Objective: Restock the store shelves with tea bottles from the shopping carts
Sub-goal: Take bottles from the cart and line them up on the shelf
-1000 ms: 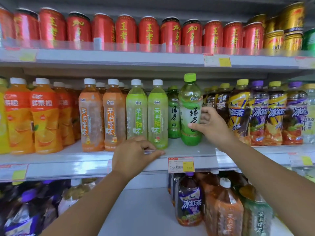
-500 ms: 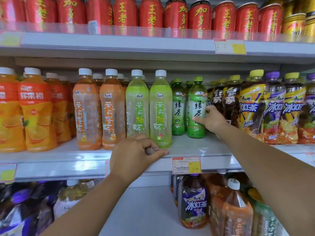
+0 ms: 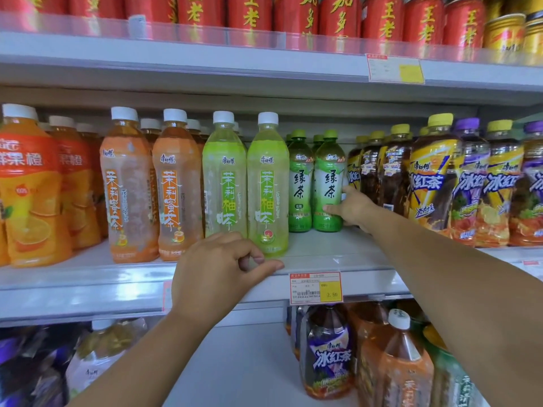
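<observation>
Two orange jasmine tea bottles point(image 3: 129, 186) and two pale-green pomelo tea bottles point(image 3: 224, 183) are standing at the front of the middle shelf point(image 3: 338, 251). The left hand point(image 3: 214, 274) is resting on the shelf lip at their 6 o'clock with its fingers curled, and whether it is pinching anything is unclear. The right hand point(image 3: 354, 208) is wrapping a green tea bottle point(image 3: 328, 171) that is standing upright and set back, its cap pointing to 12 o'clock, with a second green tea bottle point(image 3: 299, 183) touching it at 9 o'clock. Bare shelf is lying open at its 6 o'clock, and iced tea bottles point(image 3: 432, 177) are crowding in at 3 o'clock.
</observation>
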A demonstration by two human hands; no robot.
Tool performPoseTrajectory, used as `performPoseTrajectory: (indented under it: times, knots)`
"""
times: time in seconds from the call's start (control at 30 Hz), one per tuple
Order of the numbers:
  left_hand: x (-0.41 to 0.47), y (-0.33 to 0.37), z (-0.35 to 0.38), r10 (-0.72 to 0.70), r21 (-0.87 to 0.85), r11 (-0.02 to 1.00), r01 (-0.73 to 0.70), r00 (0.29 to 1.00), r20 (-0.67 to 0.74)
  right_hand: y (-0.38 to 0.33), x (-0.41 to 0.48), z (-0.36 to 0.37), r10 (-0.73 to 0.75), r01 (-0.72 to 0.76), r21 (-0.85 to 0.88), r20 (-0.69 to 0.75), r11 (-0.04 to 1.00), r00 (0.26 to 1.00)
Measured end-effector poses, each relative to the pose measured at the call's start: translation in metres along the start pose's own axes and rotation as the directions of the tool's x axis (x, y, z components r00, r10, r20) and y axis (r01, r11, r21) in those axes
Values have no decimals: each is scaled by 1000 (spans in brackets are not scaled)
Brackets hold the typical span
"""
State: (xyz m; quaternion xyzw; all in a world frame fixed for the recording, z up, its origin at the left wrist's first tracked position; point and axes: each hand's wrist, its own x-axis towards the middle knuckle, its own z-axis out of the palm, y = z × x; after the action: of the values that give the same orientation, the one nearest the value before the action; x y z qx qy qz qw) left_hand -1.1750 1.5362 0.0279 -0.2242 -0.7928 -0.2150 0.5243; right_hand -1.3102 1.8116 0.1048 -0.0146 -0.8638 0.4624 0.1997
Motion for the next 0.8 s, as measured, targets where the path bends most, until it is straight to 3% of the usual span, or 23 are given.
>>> performPoseTrajectory:
  times: [0.33,0.47,0.6,0.67,0.73,0.8]
  knots:
    - [0,-1,-1,33,8,999,-34,999,16,-15,-34,-2,64,-61,-43,69,997,996]
    - [2,2,-5,-4,10,1000,3,998,58,-29,-84,-21,-158,155,-192,-2,969,987]
    - [3,8,-22,-58,-173,982,80,990,129,-23,-170,-36,-407,402,-75,-69,913,911]
    - [-7,18,-38,5,-208,978,21,992,128,-11,-215,-37,-436,436,-51,5,899,900]
    - [-35,33,-53,77,-240,970,-40,987,144,4,-257,-33,-370,382,-50,164,923,914]
    - [-76,47,-60,37,-357,931,69,958,283,26,-292,-24,-243,288,-66,376,955,894]
